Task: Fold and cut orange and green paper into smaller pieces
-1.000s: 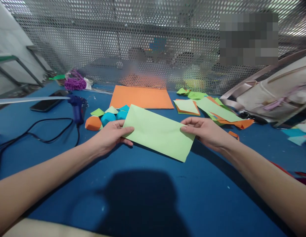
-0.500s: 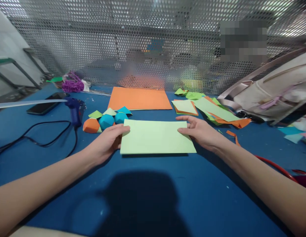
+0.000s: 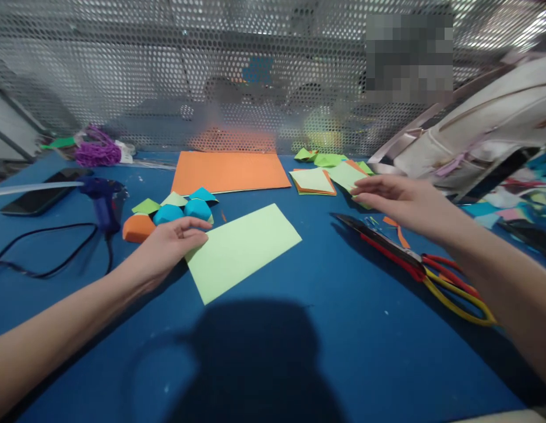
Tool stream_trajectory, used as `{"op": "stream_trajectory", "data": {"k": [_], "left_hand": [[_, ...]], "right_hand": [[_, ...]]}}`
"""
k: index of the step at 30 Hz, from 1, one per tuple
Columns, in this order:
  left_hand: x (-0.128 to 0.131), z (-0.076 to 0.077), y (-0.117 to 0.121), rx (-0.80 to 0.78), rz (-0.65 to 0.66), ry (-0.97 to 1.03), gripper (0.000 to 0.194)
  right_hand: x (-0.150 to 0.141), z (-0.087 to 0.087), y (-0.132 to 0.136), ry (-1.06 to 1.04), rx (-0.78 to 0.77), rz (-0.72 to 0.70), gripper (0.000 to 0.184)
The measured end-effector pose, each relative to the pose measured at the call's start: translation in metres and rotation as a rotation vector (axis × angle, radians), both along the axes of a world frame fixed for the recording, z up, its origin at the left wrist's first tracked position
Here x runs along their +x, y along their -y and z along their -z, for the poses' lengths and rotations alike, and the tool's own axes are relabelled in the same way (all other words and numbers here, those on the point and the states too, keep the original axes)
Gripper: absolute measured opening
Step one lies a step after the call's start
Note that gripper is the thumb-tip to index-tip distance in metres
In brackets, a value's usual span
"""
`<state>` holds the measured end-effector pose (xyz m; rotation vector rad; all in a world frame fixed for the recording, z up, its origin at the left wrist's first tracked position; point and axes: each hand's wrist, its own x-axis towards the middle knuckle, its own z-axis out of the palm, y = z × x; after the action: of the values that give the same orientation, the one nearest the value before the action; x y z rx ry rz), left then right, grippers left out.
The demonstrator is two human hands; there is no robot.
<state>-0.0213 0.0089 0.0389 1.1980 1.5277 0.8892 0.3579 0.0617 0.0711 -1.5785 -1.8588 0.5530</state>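
Note:
A light green sheet of paper [image 3: 246, 249] lies at a slant on the blue table. My left hand [image 3: 180, 238] has its thumb and fingers closed at the sheet's left corner. Over on the right, my right hand [image 3: 398, 202] reaches above the light green and orange paper pieces [image 3: 347, 174], fingers stretched and thumb a little apart. Below that hand and forearm lies a large pair of scissors [image 3: 407, 258] with red and yellow handles, blades toward the middle. Blue, green and orange folded paper shapes [image 3: 169, 212] sit just beyond my left hand.
An orange sheet [image 3: 231, 171] lies at the back before a perforated metal panel [image 3: 167, 76]. At left are a blue glue gun [image 3: 104, 202] with its cord, a phone [image 3: 46, 191] and purple yarn [image 3: 97, 147]. A pale bag [image 3: 479, 129] stands at back right.
My right hand has let go of the light green sheet and moved right. The sheet has turned and shifted left, held by my left hand. The scissors have come into view.

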Motion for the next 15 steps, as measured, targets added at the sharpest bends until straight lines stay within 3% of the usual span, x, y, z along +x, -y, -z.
{"op": "stream_trajectory", "data": {"k": [3,8,11,15], "left_hand": [[-0.001,-0.003,-0.001,-0.028,-0.042,-0.016,0.036],[-0.001,-0.006,0.0,-0.055,-0.051,-0.126,0.038],[-0.003,-0.007,0.001,-0.061,-0.054,-0.189,0.043],[-0.008,-0.008,0.007,-0.043,-0.013,-0.359,0.054]], "right_hand": [[0.04,-0.004,0.019,0.278,-0.038,0.103,0.042],[0.083,0.018,0.063,0.542,-0.203,0.083,0.047],[0.087,0.033,0.078,0.631,-0.138,0.064,0.052],[0.075,0.044,0.076,0.761,-0.044,0.018,0.052]]}}
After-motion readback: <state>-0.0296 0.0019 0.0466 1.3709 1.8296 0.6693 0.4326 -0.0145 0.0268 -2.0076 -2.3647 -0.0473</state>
